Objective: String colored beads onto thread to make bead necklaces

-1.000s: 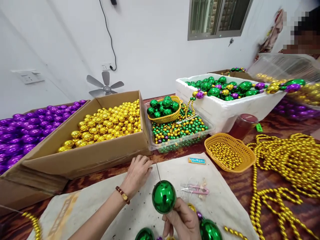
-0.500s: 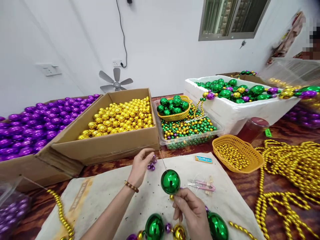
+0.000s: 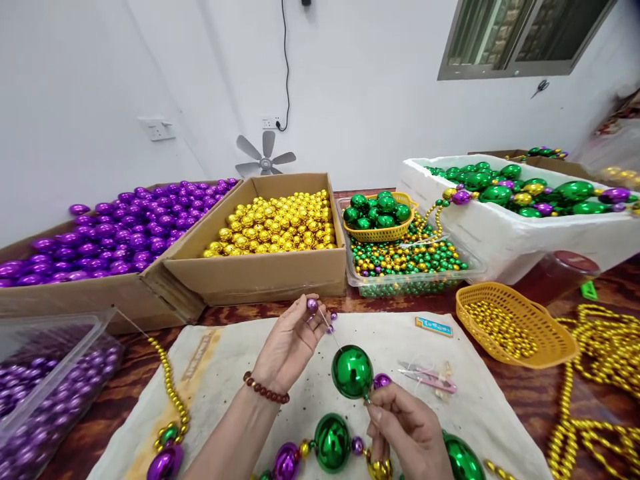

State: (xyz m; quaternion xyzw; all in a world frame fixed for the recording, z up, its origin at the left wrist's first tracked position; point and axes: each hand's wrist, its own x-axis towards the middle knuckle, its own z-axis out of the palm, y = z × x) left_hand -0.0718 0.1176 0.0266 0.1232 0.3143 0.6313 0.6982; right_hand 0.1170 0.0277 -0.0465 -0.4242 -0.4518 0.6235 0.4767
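My left hand [image 3: 290, 343] pinches a small purple bead [image 3: 312, 305] between thumb and fingertips, at the upper end of a thin needle [image 3: 336, 339]. The needle runs through a large shiny green ball [image 3: 352, 371]. Just under that ball, my right hand [image 3: 407, 427] is closed in a pinch on the needle; its lower end is hidden by the fingers. Below hangs a strand with another green ball [image 3: 333, 443], a purple ball [image 3: 287, 461] and gold beads. A few loose purple beads [image 3: 333, 317] lie behind my left fingers on the white cloth [image 3: 250, 400].
Cardboard boxes of purple balls [image 3: 135, 233] and gold balls [image 3: 280, 223] stand behind. A clear tray of mixed beads [image 3: 410, 267], an orange basket [image 3: 565, 343], a foam box [image 3: 465, 233] and gold bead chains [image 3: 610, 353] are right. Pink snips [image 3: 430, 379] lie on the cloth.
The left hand has turned palm up and now holds a purple bead at the needle's end. The right hand keeps its pinch under the green ball. The view has swung left.
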